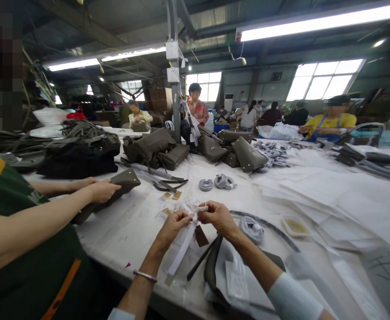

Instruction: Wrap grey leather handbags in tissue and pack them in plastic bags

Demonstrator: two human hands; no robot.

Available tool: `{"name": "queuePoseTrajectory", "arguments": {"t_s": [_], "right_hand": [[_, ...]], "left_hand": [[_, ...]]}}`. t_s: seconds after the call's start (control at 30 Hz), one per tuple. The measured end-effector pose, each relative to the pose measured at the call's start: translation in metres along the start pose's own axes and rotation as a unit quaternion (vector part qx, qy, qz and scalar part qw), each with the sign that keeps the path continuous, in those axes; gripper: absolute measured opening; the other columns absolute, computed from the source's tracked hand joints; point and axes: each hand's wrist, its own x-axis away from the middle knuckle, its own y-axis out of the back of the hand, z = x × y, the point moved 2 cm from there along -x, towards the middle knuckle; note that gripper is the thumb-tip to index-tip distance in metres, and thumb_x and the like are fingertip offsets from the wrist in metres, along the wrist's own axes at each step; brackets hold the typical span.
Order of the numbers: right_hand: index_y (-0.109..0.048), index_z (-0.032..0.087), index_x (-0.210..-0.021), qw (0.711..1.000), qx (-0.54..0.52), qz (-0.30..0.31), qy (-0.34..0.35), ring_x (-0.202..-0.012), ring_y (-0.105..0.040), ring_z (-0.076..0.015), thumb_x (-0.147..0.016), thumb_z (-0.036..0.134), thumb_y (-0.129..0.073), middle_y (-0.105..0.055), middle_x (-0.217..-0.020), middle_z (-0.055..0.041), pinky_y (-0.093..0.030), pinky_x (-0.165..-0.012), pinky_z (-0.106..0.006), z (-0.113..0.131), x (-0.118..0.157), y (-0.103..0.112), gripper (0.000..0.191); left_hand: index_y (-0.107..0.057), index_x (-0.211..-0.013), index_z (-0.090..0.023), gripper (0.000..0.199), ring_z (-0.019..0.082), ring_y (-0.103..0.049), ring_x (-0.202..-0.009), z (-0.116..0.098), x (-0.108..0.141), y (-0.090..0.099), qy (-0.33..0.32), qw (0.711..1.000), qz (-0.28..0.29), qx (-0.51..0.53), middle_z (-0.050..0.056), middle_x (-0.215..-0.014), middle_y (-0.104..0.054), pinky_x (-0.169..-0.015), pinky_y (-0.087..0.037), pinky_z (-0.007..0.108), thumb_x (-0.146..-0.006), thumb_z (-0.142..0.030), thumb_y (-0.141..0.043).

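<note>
My left hand point(173, 227) pinches the upper end of a long white strip point(184, 249), which hangs down towards the table edge. Close beside it, my right hand point(219, 218) has its fingertips together on a thin white string point(201, 207) looped at the top of the strip. A brown tag point(200, 236) hangs or lies just under my hands; I cannot tell which. Below my right forearm lies a dark grey-brown bag point(211, 271) with white wrapping and a clear packet point(237, 281) on it. Small tan tags point(177, 195) are scattered beyond my left hand.
At left a co-worker's hands point(103, 190) hold a dark bag point(127, 178). Several finished-looking bags point(158, 146) are heaped at the pole point(174, 102). Coiled grey straps point(251, 229), a shallow plastic dish point(295, 226) and white sheets point(331, 195) lie rightwards. Other people sit across the table.
</note>
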Motion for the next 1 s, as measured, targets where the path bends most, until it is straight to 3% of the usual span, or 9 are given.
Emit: {"name": "queuePoseTrajectory", "arguments": {"t_s": [0.23, 0.33, 0.43, 0.53, 0.63, 0.7, 0.77, 0.87, 1.0], "right_hand": [[-0.062, 0.019, -0.118, 0.981, 0.194, -0.022, 0.021, -0.081, -0.07, -0.0168, -0.067, 0.01, -0.059, -0.075, -0.089, -0.0021, -0.054, -0.078, -0.029, -0.015, -0.006, 0.013, 0.052], [-0.066, 0.019, -0.112, 0.953, 0.3, -0.047, 0.024, -0.079, -0.069, -0.0167, -0.071, 0.009, -0.057, -0.075, -0.087, -0.0028, -0.051, -0.077, -0.029, -0.011, -0.002, 0.02, 0.043], [-0.071, 0.023, -0.095, 0.921, 0.384, -0.06, 0.028, -0.073, -0.067, -0.0172, -0.075, 0.016, -0.061, -0.075, -0.079, -0.0012, -0.047, -0.071, -0.028, -0.005, 0.001, 0.026, 0.024], [-0.07, 0.022, -0.072, 0.911, 0.408, -0.059, 0.022, -0.061, -0.062, -0.0154, -0.079, 0.026, -0.061, -0.07, -0.063, 0.0001, -0.042, -0.061, -0.026, -0.002, 0.002, 0.033, 0.012], [-0.067, 0.021, -0.065, 0.921, 0.382, -0.072, 0.006, -0.056, -0.06, -0.0138, -0.08, 0.033, -0.06, -0.067, -0.056, 0.0006, -0.041, -0.057, -0.025, -0.002, 0.002, 0.038, 0.02], [-0.067, 0.02, -0.067, 0.939, 0.337, -0.071, -0.019, -0.055, -0.061, -0.0136, -0.079, 0.038, -0.061, -0.067, -0.056, 0.0004, -0.043, -0.055, -0.024, -0.002, 0.003, 0.039, 0.022], [-0.066, 0.019, -0.07, 0.961, 0.268, -0.057, -0.049, -0.053, -0.061, -0.0136, -0.078, 0.043, -0.062, -0.067, -0.056, -0.0001, -0.044, -0.052, -0.023, -0.001, 0.007, 0.035, 0.026], [-0.063, 0.018, -0.073, 0.987, 0.141, -0.022, -0.075, -0.051, -0.062, -0.0134, -0.074, 0.053, -0.065, -0.066, -0.056, -0.0004, -0.045, -0.049, -0.022, 0.006, 0.018, 0.023, 0.035], [-0.063, 0.017, -0.079, 0.996, 0.032, 0.021, -0.076, -0.052, -0.063, -0.0134, -0.071, 0.066, -0.065, -0.068, -0.062, -0.0015, -0.047, -0.048, -0.022, 0.017, 0.037, 0.006, 0.05]], "left_hand": [[-0.059, -0.076, -0.016, 0.031, 0.016, -0.064, -0.079, -0.015, 0.007, 0.018, -0.031, 0.983, -0.02, 0.178, 0.002, -0.078, -0.066, -0.075, -0.048, 0.025, -0.076, -0.042, -0.075], [-0.053, -0.073, -0.017, 0.03, 0.011, -0.059, -0.059, -0.02, 0.01, 0.027, -0.039, 0.97, -0.02, 0.24, -0.004, -0.062, -0.054, -0.068, -0.05, 0.025, -0.077, -0.037, -0.075], [-0.052, -0.076, -0.017, 0.03, 0.002, -0.036, -0.038, -0.021, 0.009, 0.042, -0.051, 0.965, -0.046, 0.255, -0.009, -0.056, -0.047, -0.048, -0.041, 0.018, -0.074, -0.034, -0.077], [-0.051, -0.075, -0.018, 0.033, 0.001, -0.023, -0.034, -0.018, 0.004, 0.063, -0.057, 0.98, -0.096, 0.167, -0.01, -0.054, -0.044, -0.037, -0.022, 0.016, -0.073, -0.042, -0.073], [-0.053, -0.073, -0.02, 0.025, 0.008, -0.04, -0.041, -0.013, 0.001, 0.083, -0.04, 0.973, -0.223, -0.041, -0.005, -0.058, -0.05, -0.041, -0.028, 0.019, -0.074, -0.04, -0.068], [-0.059, -0.079, -0.021, 0.018, 0.017, -0.059, -0.068, -0.013, 0.003, 0.089, -0.054, 0.929, -0.311, -0.194, 0.002, -0.079, -0.063, -0.057, -0.043, 0.024, -0.07, -0.029, -0.07], [-0.064, -0.092, -0.021, 0.028, 0.027, -0.058, -0.106, -0.015, 0.007, 0.084, -0.098, 0.894, -0.337, -0.28, 0.009, -0.111, -0.065, -0.084, -0.046, 0.033, -0.065, -0.022, -0.073], [-0.067, -0.101, -0.02, 0.035, 0.031, -0.052, -0.12, -0.015, 0.011, 0.054, -0.121, 0.937, -0.22, -0.244, 0.011, -0.121, -0.063, -0.101, -0.038, 0.039, -0.067, -0.026, -0.074], [-0.068, -0.1, -0.018, 0.034, 0.026, -0.062, -0.098, -0.011, 0.017, -0.008, -0.07, 0.994, 0.043, -0.073, 0.008, -0.101, -0.069, -0.088, -0.045, 0.034, -0.075, -0.041, -0.074]]}}
